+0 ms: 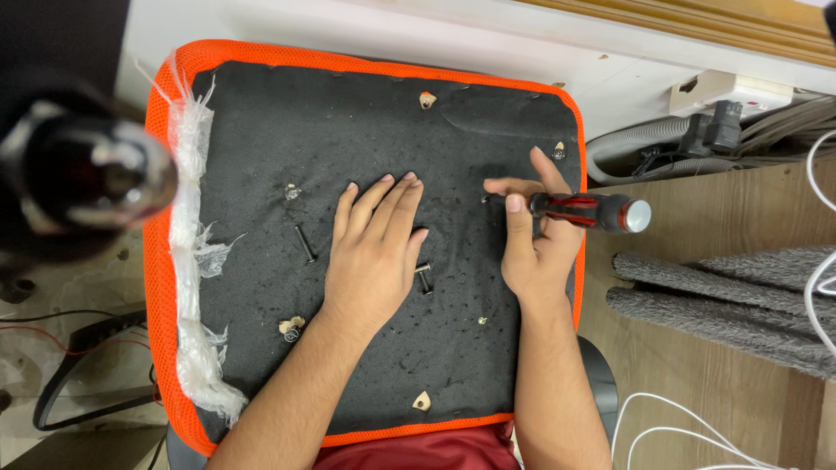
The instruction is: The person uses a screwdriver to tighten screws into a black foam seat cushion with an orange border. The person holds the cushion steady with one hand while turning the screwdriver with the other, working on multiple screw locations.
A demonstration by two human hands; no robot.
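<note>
Two hands on an upturned seat base [261, 365], one flat, one gripping a screwdriver [588, 211].

The black underside runs to an orange mesh rim, with torn clear plastic [187, 252] along the 9 o'clock edge and bare fabric open toward 12 and 6 o'clock. The left hand [374, 252] lies flat, fingers together, partly covering a bolt [423, 277] at its 3 o'clock side; a second bolt [305, 244] lies loose at its 9 o'clock. The right hand [535, 235] is wrapped around the red-and-black screwdriver, whose handle points to 3 o'clock past the rim; its tip is hard to make out. A blurred dark object [78, 174] blocks the 9 o'clock corner.
</note>
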